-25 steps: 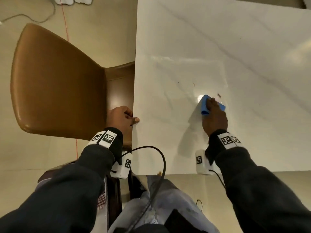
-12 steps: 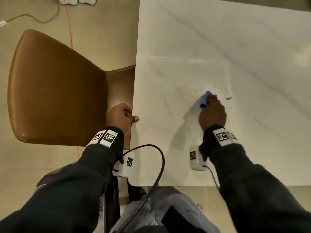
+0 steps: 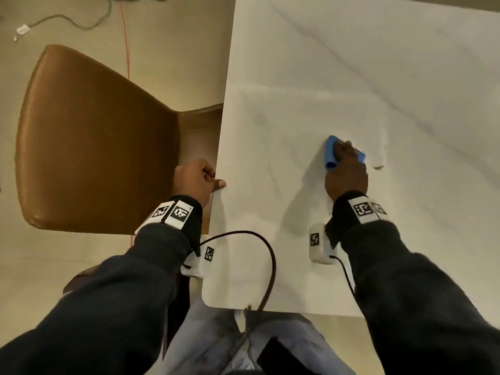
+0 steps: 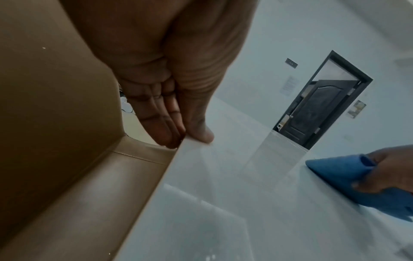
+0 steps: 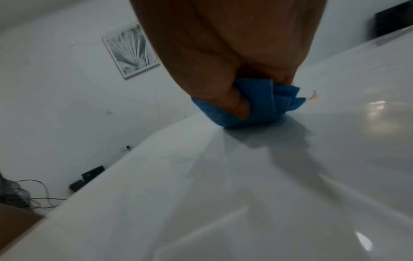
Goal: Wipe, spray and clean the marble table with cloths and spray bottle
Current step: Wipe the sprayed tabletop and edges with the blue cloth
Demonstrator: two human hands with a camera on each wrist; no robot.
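Observation:
The white marble table [image 3: 351, 77] fills the right of the head view. My right hand [image 3: 346, 171] grips a bunched blue cloth [image 3: 330, 152] and presses it on the tabletop; the right wrist view shows the cloth [image 5: 263, 109] crumpled under my curled fingers. A small brownish crumb [image 3: 378, 167] lies just right of the cloth. My left hand [image 3: 198, 180] clamps the table's left edge, thumb on top and fingers under the slab, as the left wrist view shows at the edge [image 4: 185, 139]. No spray bottle is in view.
A brown leather chair [image 3: 94, 144] stands pushed against the table's left side. Cables [image 3: 81, 23] lie on the beige floor at the far left. A black wire [image 3: 267, 255] loops over the table's near corner. A dark door [image 4: 312, 109] stands beyond the table.
My right hand has swept the blue cloth a little to the left and back across the same patch. The left hand has kept its hold on the table edge.

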